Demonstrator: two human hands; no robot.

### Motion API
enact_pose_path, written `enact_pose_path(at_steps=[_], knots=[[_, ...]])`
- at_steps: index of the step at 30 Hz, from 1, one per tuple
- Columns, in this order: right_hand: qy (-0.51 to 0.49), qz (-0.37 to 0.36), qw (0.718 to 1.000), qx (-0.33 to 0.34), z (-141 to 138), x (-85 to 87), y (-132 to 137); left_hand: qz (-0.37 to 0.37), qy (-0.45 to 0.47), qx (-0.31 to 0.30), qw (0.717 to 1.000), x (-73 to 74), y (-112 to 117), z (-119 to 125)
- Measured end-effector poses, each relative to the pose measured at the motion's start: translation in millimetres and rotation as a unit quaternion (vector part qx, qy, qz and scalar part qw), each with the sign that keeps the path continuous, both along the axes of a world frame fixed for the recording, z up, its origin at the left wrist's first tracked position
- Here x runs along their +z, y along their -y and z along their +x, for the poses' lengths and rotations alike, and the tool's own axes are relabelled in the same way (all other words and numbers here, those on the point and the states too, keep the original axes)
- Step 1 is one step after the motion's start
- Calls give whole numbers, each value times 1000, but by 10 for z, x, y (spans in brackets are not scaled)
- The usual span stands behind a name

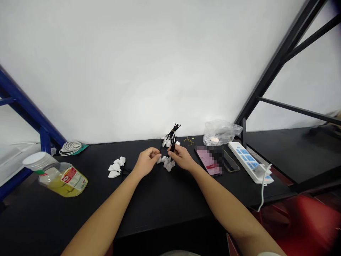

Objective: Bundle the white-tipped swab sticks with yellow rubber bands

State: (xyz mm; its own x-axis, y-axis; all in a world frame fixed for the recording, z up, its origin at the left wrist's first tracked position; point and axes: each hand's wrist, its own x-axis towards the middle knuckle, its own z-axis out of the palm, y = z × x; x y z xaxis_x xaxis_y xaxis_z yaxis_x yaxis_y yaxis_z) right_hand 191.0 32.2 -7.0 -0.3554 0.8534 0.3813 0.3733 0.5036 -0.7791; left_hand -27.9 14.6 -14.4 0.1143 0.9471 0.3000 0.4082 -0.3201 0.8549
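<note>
Near the middle of the table, my right hand [181,157] is closed around a bundle of thin black sticks [173,143] with flat white ends pointing down. My left hand [148,160] is just left of it, thumb and fingertips pinched together. A single black stick with a white end [159,160] seems to be in that pinch, though it is hard to see against the dark table. Behind my hands is another bundle of black sticks [174,130], tied with a band, white ends down. More white-ended sticks [115,167] lie left, partly hidden by my left forearm.
A clear jar [69,180] of yellow contents and a coiled white cable [70,148] are at left. On the right are a phone [206,160], a plastic bag [221,132], a white power strip [249,161] and a black metal frame [266,81]. Yellow bands [189,141] lie behind.
</note>
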Motion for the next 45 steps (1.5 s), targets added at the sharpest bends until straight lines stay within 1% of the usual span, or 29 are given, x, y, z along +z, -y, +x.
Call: enact_pose_path(at_steps=[2,4,7,10,12,13,14,15,16,18,19,20,21,23,25,27,29,31,35,37,39,43,45], knots=[[-3,5,1000,18,-6,4,14,-18,12,-31,999,-35,65,126],[0,18,999,31,-8,9,22,-30,29,-54,998,-76,94,198],[4,23,999,46,-7,13,24,-51,61,-51,996,-107,92,243],[15,20,998,51,-8,10,19,-68,71,-50,994,-41,90,216],[16,26,998,46,-12,5,13,-73,32,-95,992,59,97,106],[13,30,999,40,-13,1,9,-77,-7,-130,989,116,98,12],[10,32,999,31,-14,-4,4,-85,-61,-174,979,168,95,-107],[8,32,999,22,-14,-9,-2,-96,-121,-200,967,210,87,-245],[9,31,999,13,-14,-14,-7,-107,-182,-197,957,239,72,-392],[15,25,1000,0,-12,-21,-16,-135,-283,-144,938,253,27,-666],[18,22,1000,-3,-12,-23,-19,-158,-313,-128,928,244,2,-772],[20,19,1000,-4,-11,-23,-20,-175,-328,-125,920,229,-20,-845],[21,17,1000,-5,-11,-23,-19,-189,-341,-121,913,214,-36,-884],[21,13,1000,-5,-12,-22,-16,-205,-359,-124,902,198,-45,-868],[20,8,1000,-6,-12,-24,-14,-200,-369,-126,899,209,-30,-774],[18,4,1000,-6,-11,-30,-17,-177,-363,-122,907,241,-8,-678],[18,5,1000,-10,-8,-38,-23,-147,-350,-109,919,276,4,-647],[23,8,1000,-15,-6,-44,-29,-135,-351,-95,922,296,-1,-701],[19,6,1000,-9,-8,-49,-31,-160,-400,-46,901,275,-47,-887],[14,3,1000,-6,-10,-51,-30,-155,-413,-33,897,245,-68,-899],[14,2,1000,-7,-12,-54,-30,-129,-405,-36,905,217,-75,-827],[17,1,1000,-13,-9,-56,-29,-72,-356,-46,931,185,-68,-584],[13,0,1000,-12,-9,-55,-30,-33,-334,-39,941,184,-64,-498]])
